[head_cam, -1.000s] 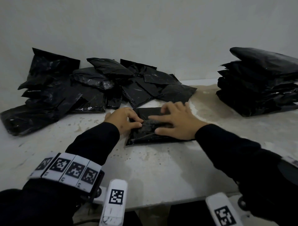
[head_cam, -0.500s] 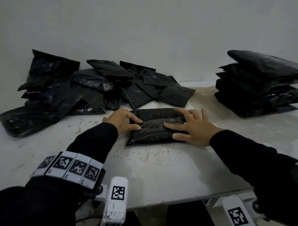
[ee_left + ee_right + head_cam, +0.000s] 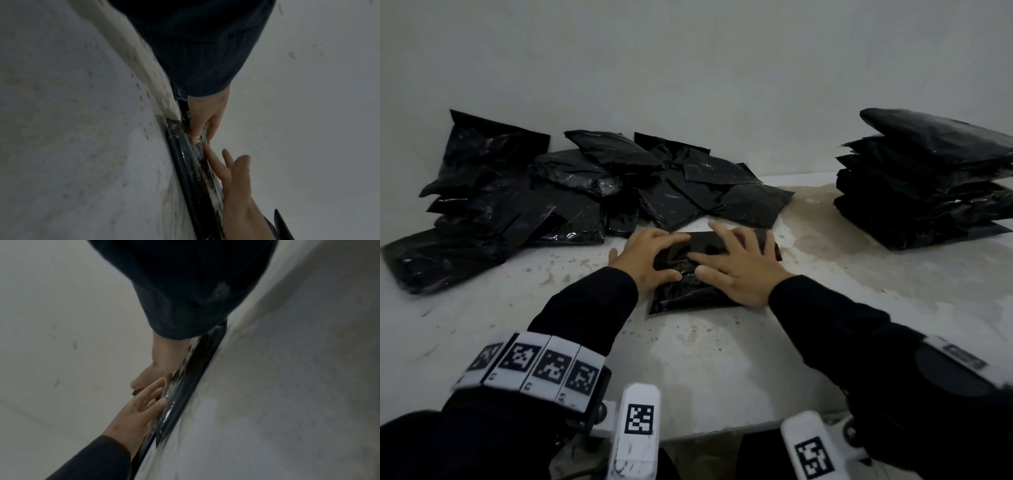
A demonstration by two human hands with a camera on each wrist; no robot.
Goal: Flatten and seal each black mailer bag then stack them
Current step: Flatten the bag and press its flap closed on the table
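Note:
One black mailer bag (image 3: 683,296) lies flat on the white table (image 3: 688,370) in front of me. My left hand (image 3: 650,257) presses its left half with fingers spread and straight. My right hand (image 3: 738,270) lies flat on the right half, fingers spread, thumb near the left thumb. In the left wrist view the left hand (image 3: 205,120) and the right hand (image 3: 236,175) meet fingertip to fingertip on the thin bag (image 3: 185,165). The right wrist view shows the right hand (image 3: 160,366), the left hand (image 3: 139,410) and the bag's edge (image 3: 185,399).
A loose pile of several black mailer bags (image 3: 551,198) spreads along the wall at the back left and middle. A neat stack of black bags (image 3: 928,181) stands at the back right. Bare stained tabletop lies between the stack and my hands.
My right hand slid to the bag's right end and has come back to the middle. My left hand has gone from pinching the left edge to lying flat with fingers spread.

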